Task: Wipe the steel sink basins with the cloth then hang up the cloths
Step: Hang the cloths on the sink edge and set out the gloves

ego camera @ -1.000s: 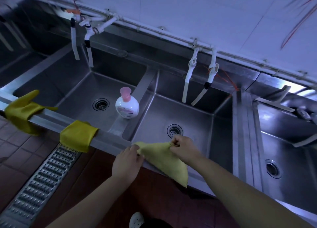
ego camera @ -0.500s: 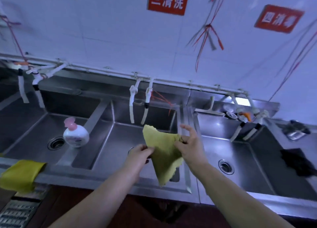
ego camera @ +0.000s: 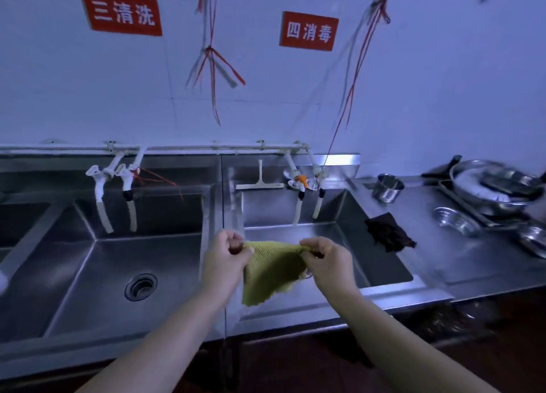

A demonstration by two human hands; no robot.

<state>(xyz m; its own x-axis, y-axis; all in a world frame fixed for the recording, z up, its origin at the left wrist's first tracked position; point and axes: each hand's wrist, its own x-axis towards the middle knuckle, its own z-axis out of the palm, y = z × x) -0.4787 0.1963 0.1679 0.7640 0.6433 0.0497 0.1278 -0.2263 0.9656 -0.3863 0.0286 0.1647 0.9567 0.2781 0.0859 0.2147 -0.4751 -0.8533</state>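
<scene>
Where the left basin (ego camera: 97, 277) lies bare around its drain (ego camera: 141, 286), two taps (ego camera: 115, 185) are hung over its back wall, and nothing in it is being touched. Just right of the divider, the left hand (ego camera: 223, 261) is closed in a pinch on one top corner of the cloth (ego camera: 270, 270), and the right hand (ego camera: 326, 262) is closed in a pinch on the other, so that the top edge is pulled taut and the rest is left to hang in a loose point over the front rim of the right basin (ego camera: 348, 236). The cloth is judged to be held this way so that it can be spread flat before hanging (red cords (ego camera: 211, 67) dangle from the wall above, though whether they serve as hangers cannot be told). Farther right, a squeegee (ego camera: 260, 184) is leaned at the back of the basin, a dark rag (ego camera: 387, 233) is draped over its right edge, and a steel cup (ego camera: 386, 188) and bowls (ego camera: 455, 219) are stood on the counter (ego camera: 428, 253). Against half a second earlier, the cloth has been turned from an upright peak into a level stretched edge, the hands have been drawn wider apart, and the view has been swung rightward, so that the soap bottle and the yellow cloth on the front rim are no longer seen.
</scene>
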